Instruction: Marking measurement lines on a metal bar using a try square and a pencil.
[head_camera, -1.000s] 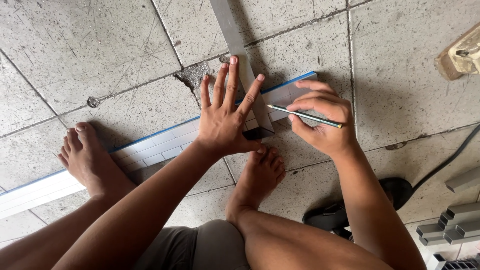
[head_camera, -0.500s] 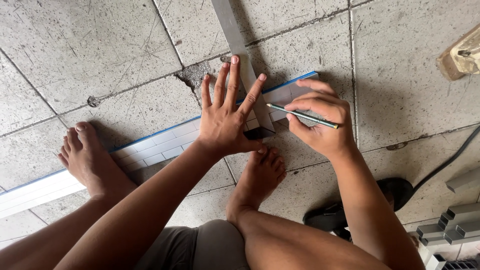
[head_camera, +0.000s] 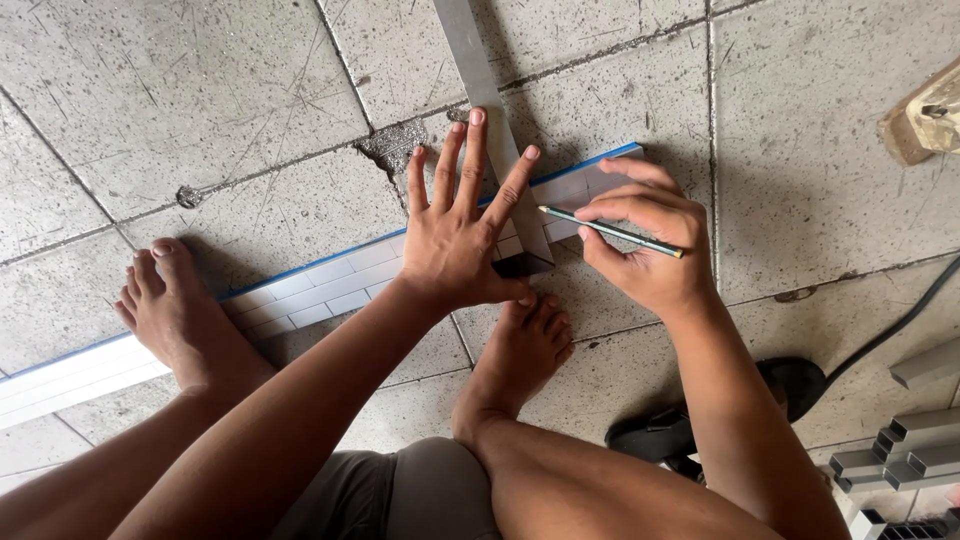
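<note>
My left hand (head_camera: 462, 230) lies flat with fingers spread, pressing a grey metal square ruler (head_camera: 478, 70) onto a long pale aluminium strip with a blue edge (head_camera: 320, 288) that lies across the tiled floor. My right hand (head_camera: 645, 245) grips a dark green pencil (head_camera: 612, 231), its tip touching the strip right beside the ruler's edge. Both my bare feet rest on the floor, the left foot (head_camera: 175, 310) over the strip and the right foot (head_camera: 520, 355) just below my left hand.
Grey metal profile offcuts (head_camera: 900, 455) are stacked at the lower right. A black cable (head_camera: 900, 320) runs along the right side, a dark sandal (head_camera: 660, 435) lies near my right leg, and a wooden piece (head_camera: 925, 115) sits at the upper right.
The pencil tip has shifted slightly along the ruler's edge; my left hand stays pressed in place.
</note>
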